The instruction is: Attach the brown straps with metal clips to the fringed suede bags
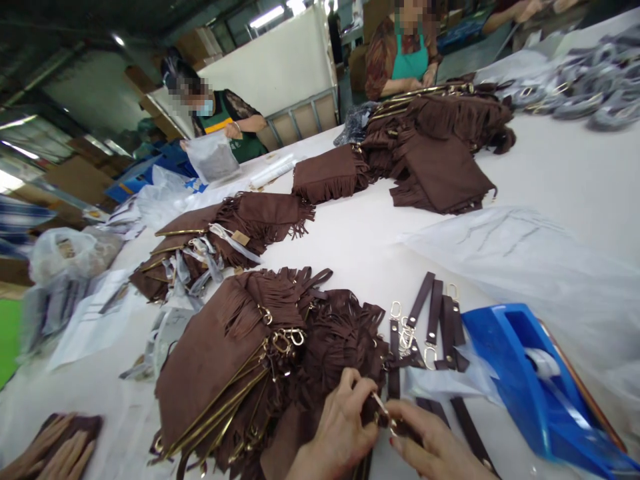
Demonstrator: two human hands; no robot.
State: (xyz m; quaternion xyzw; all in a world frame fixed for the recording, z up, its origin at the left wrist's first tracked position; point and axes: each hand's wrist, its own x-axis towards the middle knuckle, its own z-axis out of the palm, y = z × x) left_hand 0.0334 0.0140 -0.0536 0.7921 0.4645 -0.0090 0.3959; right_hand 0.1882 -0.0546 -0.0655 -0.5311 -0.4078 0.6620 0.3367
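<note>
At the bottom centre, my left hand (345, 423) pinches a small gold metal clasp (381, 408) between thumb and fingers. My right hand (425, 437) meets it from the right, its fingers closed on the same clasp and a dark strap end. Brown fringed fabric lies beneath my left hand. Just left of my hands is a stack of brown fringed bags (215, 353) with gold zippers and rings. Dark wrist straps (435, 313) with gold clips lie beyond my right hand, partly under a clear plastic strip.
A blue tape dispenser (520, 360) stands at the right, near plastic sheeting (530, 253). More brown bags (440, 160) lie farther back. Another person's hands (60, 447) rest on brown fabric at lower left. Two people (227, 127) work across the white table (345, 247).
</note>
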